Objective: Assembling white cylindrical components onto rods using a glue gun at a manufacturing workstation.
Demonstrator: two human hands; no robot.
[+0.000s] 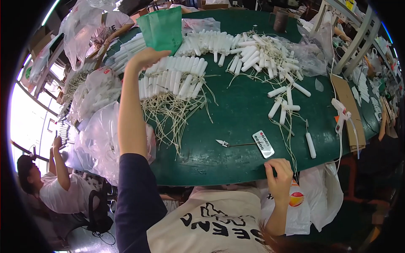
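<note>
My left hand [149, 58] reaches far over the table, its fingers stretched out in front of the green bag [162, 31] and above rows of white candle-shaped tubes [171, 80]. Nothing shows in its fingers, though their undersides are hidden. Pale thin wires [171, 114] trail from the tubes toward me. At the near table edge my right hand [279, 172] rests with its fingers curled in, holding nothing I can see. Just beyond it lies a white remote control [263, 144] with dark buttons and a red one. A small flame-shaped tip [222, 143] on a wire lies left of the remote.
A tangled heap of wired white tubes [261, 52] fills the far right. One tube [311, 145] lies nearer, left of a white glue gun [341, 114] on cardboard [350, 101]. Clear plastic bags [103, 135] crowd the left edge. Another person [63, 185] sits at left.
</note>
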